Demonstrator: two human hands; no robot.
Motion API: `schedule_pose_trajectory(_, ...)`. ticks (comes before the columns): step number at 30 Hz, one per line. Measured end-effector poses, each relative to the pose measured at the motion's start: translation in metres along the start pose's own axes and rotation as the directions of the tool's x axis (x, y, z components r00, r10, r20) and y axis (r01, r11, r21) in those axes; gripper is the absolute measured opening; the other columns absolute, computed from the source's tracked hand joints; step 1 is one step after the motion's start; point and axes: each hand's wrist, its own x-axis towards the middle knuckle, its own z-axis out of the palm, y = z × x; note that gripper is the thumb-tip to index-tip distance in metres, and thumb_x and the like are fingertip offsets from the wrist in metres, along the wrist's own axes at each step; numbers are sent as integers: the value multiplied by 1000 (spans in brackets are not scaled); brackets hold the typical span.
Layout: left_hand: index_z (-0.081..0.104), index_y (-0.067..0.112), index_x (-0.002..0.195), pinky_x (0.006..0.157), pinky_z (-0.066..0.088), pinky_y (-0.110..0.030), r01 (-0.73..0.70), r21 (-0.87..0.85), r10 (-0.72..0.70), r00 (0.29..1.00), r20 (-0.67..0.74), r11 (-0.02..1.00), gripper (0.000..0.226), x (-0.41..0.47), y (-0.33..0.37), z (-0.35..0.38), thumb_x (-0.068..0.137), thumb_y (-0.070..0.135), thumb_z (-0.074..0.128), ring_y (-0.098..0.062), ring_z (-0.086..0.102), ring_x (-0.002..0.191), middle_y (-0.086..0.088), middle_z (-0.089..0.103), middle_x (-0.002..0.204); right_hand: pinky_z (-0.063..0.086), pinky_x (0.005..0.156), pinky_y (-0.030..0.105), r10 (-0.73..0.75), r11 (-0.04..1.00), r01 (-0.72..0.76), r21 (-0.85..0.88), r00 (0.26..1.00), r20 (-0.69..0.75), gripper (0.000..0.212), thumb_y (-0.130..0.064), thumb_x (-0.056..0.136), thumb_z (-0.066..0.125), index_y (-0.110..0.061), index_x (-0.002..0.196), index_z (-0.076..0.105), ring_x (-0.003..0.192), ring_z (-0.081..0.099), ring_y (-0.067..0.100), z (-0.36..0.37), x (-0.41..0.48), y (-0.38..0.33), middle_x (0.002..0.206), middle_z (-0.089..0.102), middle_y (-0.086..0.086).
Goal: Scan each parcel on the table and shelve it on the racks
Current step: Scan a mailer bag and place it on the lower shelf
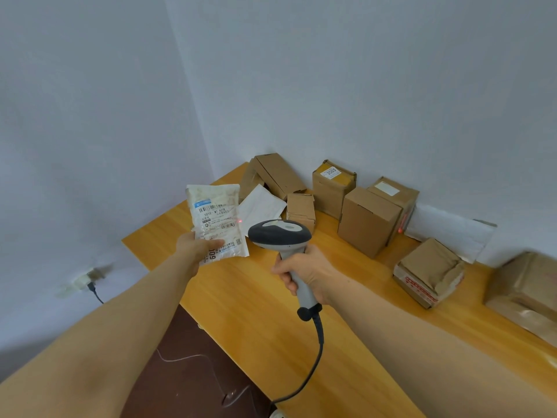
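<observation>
My left hand [197, 247] holds a white plastic mailer parcel [217, 218] upright above the left end of the wooden table [259, 312], its printed label facing me. My right hand [304, 274] grips the handle of a grey and black corded barcode scanner [278, 235], its head pointed at the parcel. A small red dot of scanner light shows at the parcel's right edge. Several brown cardboard boxes [366, 221] stand along the wall behind.
A flat white envelope [260, 206] leans by the boxes at the back. A white padded mailer [449, 233] lies against the wall on the right. A taped box [428, 273] and a large wrapped parcel [524, 294] sit on the right. A wall socket [87, 280] is down left.
</observation>
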Motion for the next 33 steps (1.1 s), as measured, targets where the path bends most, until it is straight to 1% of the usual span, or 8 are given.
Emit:
schedule_pose_trajectory(12,61,8,103,76,54,-39,-24,-16,24,1000,2,1000,35,-7,-1,0,75,-6,76,-28,66,87,-11,67,100,37,46,23,7,999,-7,33,1000,6,21,1,80,65,-7,65,53,40,39,15,2,-4,1,49,49,6)
schedule_pose_trajectory(15,62,7,103,76,54,-39,-16,-34,15,1000,-19,999,33,-18,-4,-5,75,-6,76,-28,66,88,-11,67,100,38,46,24,7,995,-9,100,1000,25,7,-2,80,69,-4,82,62,41,42,16,4,-10,4,56,58,11)
schedule_pose_trajectory(17,63,6,105,79,55,-40,1,-57,-2,1000,-20,998,35,-31,-9,-11,74,-5,76,-28,67,90,-11,68,101,42,46,24,9,987,-13,158,1000,22,20,-7,81,73,-3,98,63,42,47,17,6,-10,9,67,67,15)
schedule_pose_trajectory(19,64,6,108,83,56,-43,33,-91,-33,999,0,995,37,-46,-18,-19,75,-6,76,-29,68,94,-12,69,104,43,49,25,15,977,-16,214,1000,7,21,-11,82,74,-6,99,62,47,53,18,10,-7,15,74,71,15)
schedule_pose_trajectory(22,63,5,106,75,56,-38,95,-136,-90,995,45,986,32,-74,-37,-34,78,-7,72,-26,69,90,-12,70,103,42,52,25,47,967,-41,253,999,-18,18,-10,83,73,-7,98,64,61,63,20,23,0,33,82,71,14)
schedule_pose_trajectory(26,64,5,107,58,57,-28,192,-224,-178,981,79,956,23,-107,-65,-61,85,1,68,-20,71,80,-10,73,100,44,52,26,111,960,-100,262,994,-26,30,-8,81,75,-2,108,64,72,67,23,54,1,62,95,72,17)
schedule_pose_trajectory(31,63,2,114,74,59,-34,224,-308,-211,975,77,925,27,-142,-105,-112,87,2,66,-26,71,95,-13,72,106,44,50,25,184,936,-189,297,982,43,30,-4,83,73,-1,110,61,74,64,24,112,-14,81,92,67,16)
schedule_pose_trajectory(33,63,0,114,80,58,-38,222,-343,-212,975,65,913,28,-157,-122,-136,86,-2,65,-28,71,95,-13,73,104,47,59,31,191,941,-205,270,978,79,31,-5,82,74,-1,110,61,82,66,25,139,-22,86,92,69,14)
